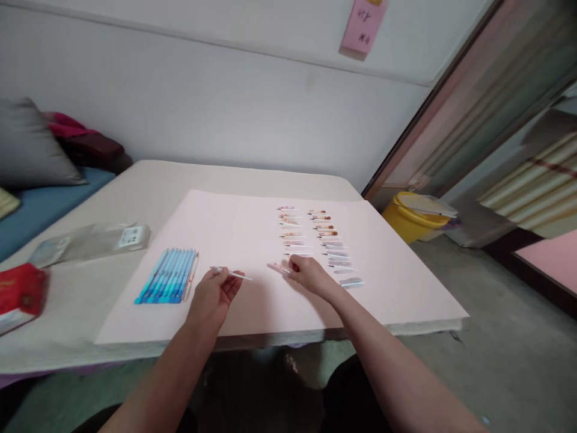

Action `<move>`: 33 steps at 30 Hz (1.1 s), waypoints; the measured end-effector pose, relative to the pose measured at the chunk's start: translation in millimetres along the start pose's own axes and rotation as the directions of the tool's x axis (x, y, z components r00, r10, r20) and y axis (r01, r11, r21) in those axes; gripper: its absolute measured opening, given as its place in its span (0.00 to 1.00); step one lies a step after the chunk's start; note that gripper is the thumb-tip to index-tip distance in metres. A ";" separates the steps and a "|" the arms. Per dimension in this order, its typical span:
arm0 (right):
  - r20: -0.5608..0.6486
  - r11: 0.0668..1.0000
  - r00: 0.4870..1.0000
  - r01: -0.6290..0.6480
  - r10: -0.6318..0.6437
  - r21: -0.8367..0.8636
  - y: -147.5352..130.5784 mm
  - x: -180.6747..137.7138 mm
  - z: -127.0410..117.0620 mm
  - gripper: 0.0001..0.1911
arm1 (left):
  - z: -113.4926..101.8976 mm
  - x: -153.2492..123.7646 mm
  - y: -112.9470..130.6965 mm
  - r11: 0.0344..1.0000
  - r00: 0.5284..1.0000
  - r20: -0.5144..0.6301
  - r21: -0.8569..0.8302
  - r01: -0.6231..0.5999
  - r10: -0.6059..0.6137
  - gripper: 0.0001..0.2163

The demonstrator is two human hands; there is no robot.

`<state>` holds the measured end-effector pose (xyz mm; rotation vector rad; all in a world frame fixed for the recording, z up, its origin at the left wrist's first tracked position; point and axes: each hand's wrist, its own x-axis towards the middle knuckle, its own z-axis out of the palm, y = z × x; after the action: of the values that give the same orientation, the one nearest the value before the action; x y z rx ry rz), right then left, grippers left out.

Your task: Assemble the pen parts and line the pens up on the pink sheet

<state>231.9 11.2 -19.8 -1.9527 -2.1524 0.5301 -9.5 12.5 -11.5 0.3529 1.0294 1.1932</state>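
Note:
My left hand (215,294) is closed in a pinch on a slim white pen (238,275), held just above the pink board with its darker end to the left. My right hand (311,275) is closed at the right end of a short pink-and-white pen piece (277,267) low over the board; the fingers hide part of it. Behind and beside my right hand lie two columns of pens, a pale pink column (291,234) and a brown-and-grey column (327,233). Left of my left hand lies a row of several blue pens (166,276), with a pinkish pen (191,276) at its right end.
The pink board (396,294) lies on a cream-covered table (243,174). A clear plastic bag (99,240) and a red packet (22,294) lie on the left. A yellow bin (401,216) stands on the floor at right; a white wall (216,102) rises behind.

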 end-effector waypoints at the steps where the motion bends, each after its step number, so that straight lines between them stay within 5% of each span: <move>1: -0.023 0.993 0.998 0.053 -0.051 0.110 -5.8 -1.9 -1.1 0.02 | 0.5 -0.2 0.1 1.000 1.000 -0.005 -0.009 -0.001 0.001 0.06; 4: -0.071 0.907 0.987 0.163 -0.147 0.389 -23.6 -9.2 -3.5 0.06 | 1.1 0.8 0.7 0.998 1.000 -0.008 -0.054 -0.027 0.026 0.06; 7: -0.089 0.845 0.979 0.202 -0.182 0.495 -38.2 -16.7 -5.2 0.05 | -0.2 3.3 0.9 0.993 0.998 -0.032 -0.110 -0.054 0.051 0.07; 33: -0.168 0.845 0.976 0.205 -0.139 0.494 -71.6 -18.3 6.6 0.03 | 3.7 -7.3 -2.0 1.000 1.000 -0.017 0.006 -0.014 0.014 0.06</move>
<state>165.6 -12.8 3.4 -1.4476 -1.8387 0.8197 -5.3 6.3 -7.6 0.3563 1.0470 1.2078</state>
